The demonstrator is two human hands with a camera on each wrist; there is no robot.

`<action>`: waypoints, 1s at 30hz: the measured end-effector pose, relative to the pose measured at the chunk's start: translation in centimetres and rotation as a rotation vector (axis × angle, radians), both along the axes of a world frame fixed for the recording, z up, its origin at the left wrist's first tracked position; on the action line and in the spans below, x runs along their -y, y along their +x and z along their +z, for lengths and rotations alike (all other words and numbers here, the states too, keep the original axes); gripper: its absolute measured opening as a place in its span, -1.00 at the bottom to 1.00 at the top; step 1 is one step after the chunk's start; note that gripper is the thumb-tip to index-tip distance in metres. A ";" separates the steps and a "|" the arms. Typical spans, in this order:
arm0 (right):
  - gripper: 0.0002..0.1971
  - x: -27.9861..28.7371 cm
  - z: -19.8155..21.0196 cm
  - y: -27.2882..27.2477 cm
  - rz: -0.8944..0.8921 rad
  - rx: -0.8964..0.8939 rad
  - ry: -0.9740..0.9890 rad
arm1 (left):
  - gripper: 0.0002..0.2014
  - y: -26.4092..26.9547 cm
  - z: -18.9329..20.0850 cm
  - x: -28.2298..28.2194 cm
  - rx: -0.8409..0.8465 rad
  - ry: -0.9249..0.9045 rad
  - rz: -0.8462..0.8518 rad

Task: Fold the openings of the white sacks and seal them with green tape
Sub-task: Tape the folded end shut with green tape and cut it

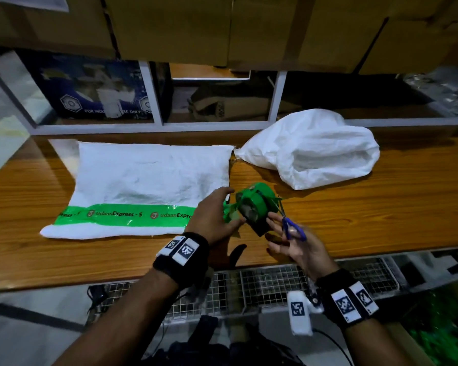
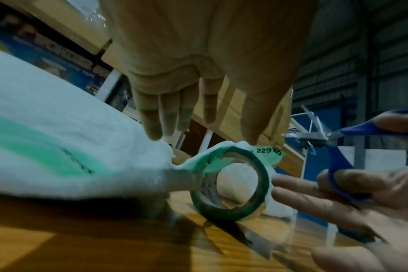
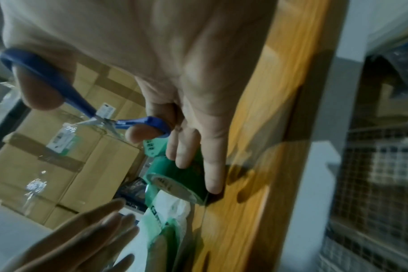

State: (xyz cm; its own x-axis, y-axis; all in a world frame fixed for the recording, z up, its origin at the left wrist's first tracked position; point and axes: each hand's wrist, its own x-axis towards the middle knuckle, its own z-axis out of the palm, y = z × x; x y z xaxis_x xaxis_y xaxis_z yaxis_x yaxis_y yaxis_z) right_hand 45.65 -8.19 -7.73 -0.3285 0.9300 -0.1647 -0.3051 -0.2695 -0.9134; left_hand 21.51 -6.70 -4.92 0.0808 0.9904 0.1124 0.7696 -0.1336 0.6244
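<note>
while right hand (image 1: 291, 241) holds scissors (image 1: 292, 229), green tape (image 1: 257, 207) stands between hands.

The green tape (image 1: 122, 215) sealing the flat white sack (image 1: 148, 178) reads "udaanExpress - S", repeated along the strip with a round logo before each name. The blue box (image 1: 90, 88) on the shelf shows partly covered white print: "FOR INDU... SE ONLY".

sacks (image 1: 154, 175): white | tape roll (image 1: 254, 204): green | scissors (image 1: 292, 228): blue handles | table (image 1: 381, 207): brown woodgrain
</note>
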 end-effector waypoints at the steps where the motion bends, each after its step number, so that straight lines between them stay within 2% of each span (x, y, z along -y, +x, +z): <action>1: 0.02 0.0 0.1 -0.1 0.001 -0.003 0.014 | -0.24 0.3 -0.2 -0.7 -0.012 -0.003 -0.043; 3: -0.10 -0.1 0.2 -0.1 0.001 -0.012 0.017 | -0.17 0.9 -0.9 -2.2 -0.054 -0.025 -0.074; 6: -0.46 0.1 0.3 0.3 -0.083 0.018 0.053 | -0.08 1.9 -1.5 -3.8 -0.094 -0.087 -0.076; 8: -0.47 0.4 0.4 0.6 -0.171 0.105 0.065 | 0.00 2.5 -1.8 -4.1 -0.097 -0.136 -0.073; 10: -0.50 0.6 0.4 1.0 -0.275 0.347 0.192 | 0.03 3.0 -2.3 -4.2 -0.084 -0.157 -0.073; 12: -0.63 0.5 -0.2 1.7 -0.348 0.715 0.435 | 0.01 3.3 -2.9 -4.1 -0.053 -0.154 -0.076; 14: -0.61 0.3 -1.1 2.3 -0.408 0.968 0.595 | -0.02 3.3 -3.1 -4.0 0.001 -0.150 -0.064; 15: -0.59 0.2 -1.6 2.7 -0.454 1.074 0.606 | -0.03 3.2 -3.2 -4.0 0.027 -0.151 -0.056; 16: -0.59 0.0 -2.0 3.2 -0.516 1.183 0.570 | -0.03 3.1 -3.1 -3.9 0.046 -0.150 -0.053; 18: -0.58 -0.7 -2.1 4.4 -0.600 1.383 0.367 | -0.03 2.9 -3.1 -3.7 0.071 -0.138 -0.058; 20: -0.70 -1.5 -1.3 5.3 -0.582 1.535 0.196 | -0.02 2.9 -3.2 -3.5 0.087 -0.121 -0.072; 23: -0.95 -3.1 -0.3 5.7 -0.436 1.677 0.144 | -0.03 3.0 -3.4 -3.2 0.118 -0.093 -0.073; 25: -0.91 -3.9 0.1 5.6 -0.256 1.786 0.160 | -0.04 3.1 -3.3 -3.1 0.141 -0.088 -0.074; 27: -0.85 -3.9 0.7 5.4 -0.184 1.824 0.242 | -0.05 3.1 -3.2 -3.0 0.152 -0.079 -0.088; 28: -0.83 -3.6 1.0 5.2 -0.230 1.776 0.354 | -0.05 3.0 -3.1 -3.0 0.152 -0.073 -0.095; 30: -0.72 -2.1 1.8 3.9 -0.355 1.430 0.686 | -0.05 3.0 -3.0 -3.1 0.150 -0.067 -0.102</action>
